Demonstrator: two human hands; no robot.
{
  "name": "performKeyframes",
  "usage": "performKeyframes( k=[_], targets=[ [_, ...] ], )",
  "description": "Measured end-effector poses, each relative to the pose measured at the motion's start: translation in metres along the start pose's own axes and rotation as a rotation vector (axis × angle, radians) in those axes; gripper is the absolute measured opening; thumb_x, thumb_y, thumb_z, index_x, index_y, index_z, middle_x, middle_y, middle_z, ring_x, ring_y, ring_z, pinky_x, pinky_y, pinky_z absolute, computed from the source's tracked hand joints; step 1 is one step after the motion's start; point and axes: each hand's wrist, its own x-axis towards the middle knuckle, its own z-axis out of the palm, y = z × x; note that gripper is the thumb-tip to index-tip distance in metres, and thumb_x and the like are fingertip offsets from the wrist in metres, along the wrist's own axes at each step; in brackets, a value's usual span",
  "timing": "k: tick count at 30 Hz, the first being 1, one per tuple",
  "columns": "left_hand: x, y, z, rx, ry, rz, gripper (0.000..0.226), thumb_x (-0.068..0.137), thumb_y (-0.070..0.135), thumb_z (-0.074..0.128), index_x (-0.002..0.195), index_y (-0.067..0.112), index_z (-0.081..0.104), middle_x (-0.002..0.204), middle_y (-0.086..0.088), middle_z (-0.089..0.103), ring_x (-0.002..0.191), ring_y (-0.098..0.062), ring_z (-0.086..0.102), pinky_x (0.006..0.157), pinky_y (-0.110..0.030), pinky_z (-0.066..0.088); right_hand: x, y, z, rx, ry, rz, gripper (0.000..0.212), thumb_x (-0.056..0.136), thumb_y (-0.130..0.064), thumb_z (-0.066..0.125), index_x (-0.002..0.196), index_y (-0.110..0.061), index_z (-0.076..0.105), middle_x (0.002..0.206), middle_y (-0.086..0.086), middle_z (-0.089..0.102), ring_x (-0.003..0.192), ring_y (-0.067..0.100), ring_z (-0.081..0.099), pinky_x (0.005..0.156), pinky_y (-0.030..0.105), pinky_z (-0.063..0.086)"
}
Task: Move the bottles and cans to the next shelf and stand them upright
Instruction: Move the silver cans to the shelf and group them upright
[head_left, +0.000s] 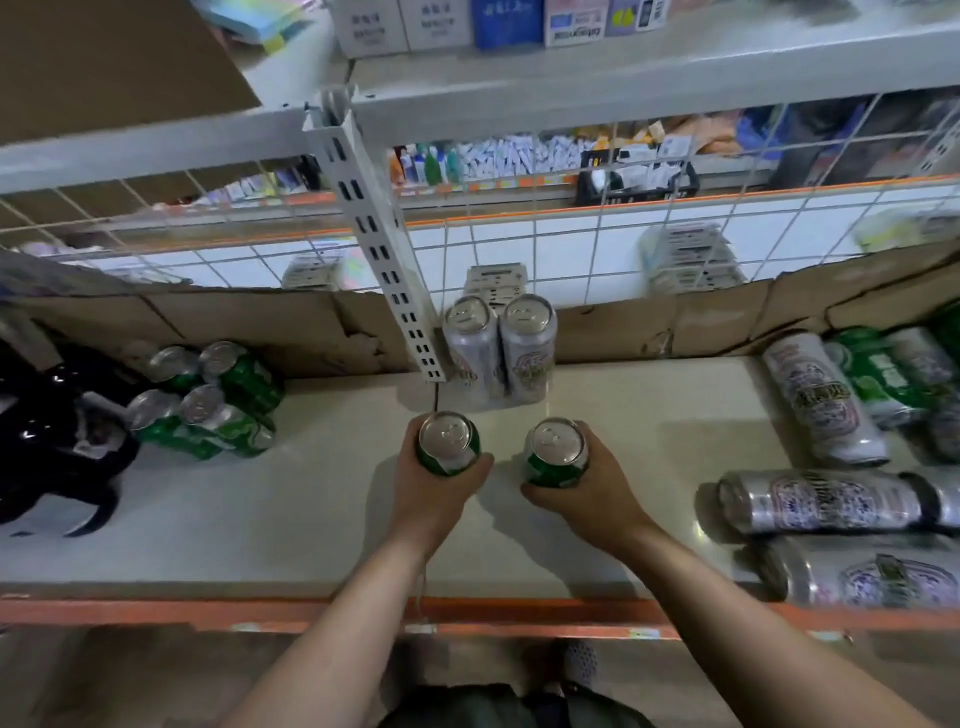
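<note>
Two green cans, upright: your left hand (434, 483) grips one (448, 443), your right hand (592, 483) the other (556, 452). Carry them left to the standing green cans (208, 400).

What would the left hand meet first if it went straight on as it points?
Probably the tall silver cans standing at the back. The left hand, holding a green can, points toward them; the shelf between looks free, though depth is unclear.
</note>
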Motion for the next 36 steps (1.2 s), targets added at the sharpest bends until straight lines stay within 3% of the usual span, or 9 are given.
performKeyframes(
  k=[7, 11, 15, 19, 22, 26, 31, 34, 36],
  targets=[
    [-0.007, -0.035, -0.109, 0.072, 0.018, 0.034, 0.053, 0.073, 0.017, 0.092, 0.112, 0.028, 0.058, 0.097, 0.016, 0.064, 0.083, 0.005, 0.057, 0.064, 0.000, 0.041, -0.002, -0.035, 0.104, 0.029, -0.089, 0.021, 0.067, 0.066, -0.011, 0.093, 0.116, -0.038, 0.058, 0.110, -0.017, 0.068, 0.100, -0.011, 0.063, 0.081, 0.006, 0.049],
    [0.007, -0.081, -0.193, -0.008, 0.104, 0.004, 0.059, 0.062, 0.023, 0.095, 0.105, 0.042, 0.059, 0.099, 0.015, 0.070, 0.094, -0.006, 0.067, 0.082, -0.031, 0.054, -0.001, -0.064, 0.195, 0.018, -0.136, 0.018, 0.062, 0.066, -0.017, 0.091, 0.116, -0.037, 0.060, 0.108, -0.015, 0.071, 0.099, -0.005, 0.067, 0.084, 0.015, 0.053],
    [0.024, -0.119, -0.280, 0.013, 0.125, 0.024, 0.058, 0.057, 0.035, 0.091, 0.103, 0.043, 0.058, 0.096, 0.030, 0.068, 0.089, 0.005, 0.066, 0.077, -0.017, 0.052, -0.007, -0.093, 0.292, 0.020, -0.131, 0.020, 0.058, 0.066, -0.017, 0.093, 0.112, -0.034, 0.062, 0.100, -0.014, 0.074, 0.091, -0.004, 0.069, 0.075, 0.014, 0.054],
    [0.048, -0.153, -0.344, 0.014, 0.073, 0.022, 0.055, 0.062, 0.029, 0.096, 0.101, 0.039, 0.059, 0.093, 0.020, 0.070, 0.087, 0.009, 0.065, 0.077, -0.019, 0.051, -0.014, -0.116, 0.364, 0.021, -0.131, 0.025, 0.058, 0.069, -0.033, 0.095, 0.114, -0.036, 0.059, 0.101, -0.018, 0.073, 0.093, -0.003, 0.070, 0.076, 0.014, 0.056],
    [0.057, -0.164, -0.366, 0.035, -0.018, 0.022, 0.059, 0.071, 0.006, 0.091, 0.101, 0.040, 0.053, 0.100, 0.023, 0.062, 0.086, 0.022, 0.059, 0.076, -0.011, 0.046, -0.026, -0.127, 0.388, 0.007, -0.093, 0.061, 0.061, 0.066, -0.038, 0.094, 0.114, -0.037, 0.056, 0.103, -0.016, 0.070, 0.093, -0.011, 0.066, 0.074, 0.005, 0.049],
    [0.061, -0.182, -0.381, 0.078, -0.106, 0.028, 0.070, 0.062, 0.018, 0.095, 0.116, 0.031, 0.053, 0.113, 0.004, 0.065, 0.105, -0.010, 0.067, 0.087, -0.029, 0.057, -0.034, -0.126, 0.395, -0.111, -0.060, 0.056, 0.079, 0.049, -0.063, 0.084, 0.116, -0.042, 0.049, 0.114, -0.015, 0.064, 0.102, -0.004, 0.063, 0.085, 0.018, 0.050],
    [0.059, -0.192, -0.386, 0.135, -0.168, 0.034, 0.075, 0.066, 0.033, 0.089, 0.127, 0.039, 0.046, 0.127, 0.008, 0.062, 0.114, -0.010, 0.064, 0.095, -0.038, 0.057, -0.038, -0.114, 0.390, -0.265, -0.003, 0.052, 0.071, 0.061, -0.043, 0.093, 0.116, -0.048, 0.048, 0.125, -0.008, 0.061, 0.112, 0.013, 0.061, 0.095, 0.033, 0.052],
    [0.070, -0.181, -0.381, 0.191, -0.226, 0.097, 0.068, 0.074, 0.023, 0.086, 0.128, 0.040, 0.047, 0.130, 0.008, 0.059, 0.117, -0.013, 0.059, 0.090, -0.020, 0.048, -0.026, -0.114, 0.393, -0.264, 0.052, 0.054, 0.070, 0.067, -0.035, 0.094, 0.123, -0.039, 0.052, 0.124, -0.008, 0.063, 0.112, 0.011, 0.061, 0.091, 0.027, 0.049],
    [0.081, -0.172, -0.376, 0.188, -0.233, 0.125, 0.066, 0.076, 0.023, 0.084, 0.130, 0.038, 0.049, 0.134, 0.006, 0.058, 0.121, -0.015, 0.057, 0.096, -0.032, 0.049, -0.012, -0.118, 0.395, -0.277, 0.074, 0.035, 0.070, 0.067, -0.035, 0.094, 0.127, -0.034, 0.056, 0.124, -0.009, 0.063, 0.111, 0.009, 0.061, 0.086, 0.020, 0.046]
  ],
)
